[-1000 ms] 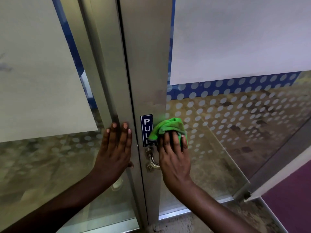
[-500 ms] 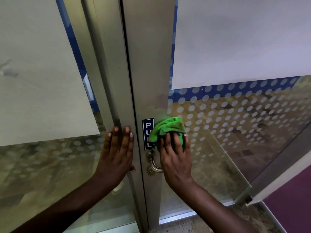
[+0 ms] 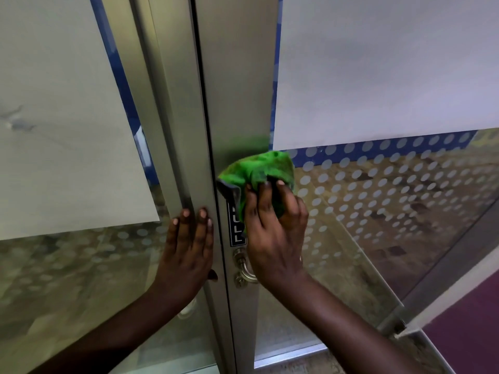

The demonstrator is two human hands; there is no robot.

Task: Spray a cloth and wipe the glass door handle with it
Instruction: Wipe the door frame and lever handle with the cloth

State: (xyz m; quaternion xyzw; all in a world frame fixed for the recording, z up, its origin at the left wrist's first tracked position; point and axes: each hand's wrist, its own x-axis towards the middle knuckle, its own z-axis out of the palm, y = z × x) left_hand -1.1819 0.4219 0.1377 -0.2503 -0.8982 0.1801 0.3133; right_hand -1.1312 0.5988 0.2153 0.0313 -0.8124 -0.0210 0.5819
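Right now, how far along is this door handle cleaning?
Done: the green cloth is already in the right hand; no spray bottle shows. In hand: it rubs the metal frame above the handle while the left hand braces flat. Left: the handle itself sits uncovered.

— Where do your hands sit on the door?

— Your left hand point(image 3: 189, 255) lies flat on the left door frame point(image 3: 172, 130), just left of the seam. Your right hand point(image 3: 275, 233) is on the right door frame point(image 3: 237, 76), pressing the cloth point(image 3: 256, 171) against it.

— And the handle?

— You have the door handle point(image 3: 247, 271) below the cloth, partly behind your right hand, with the sign point(image 3: 237, 230) between them. The glass panel point(image 3: 378, 211) lies to your right.
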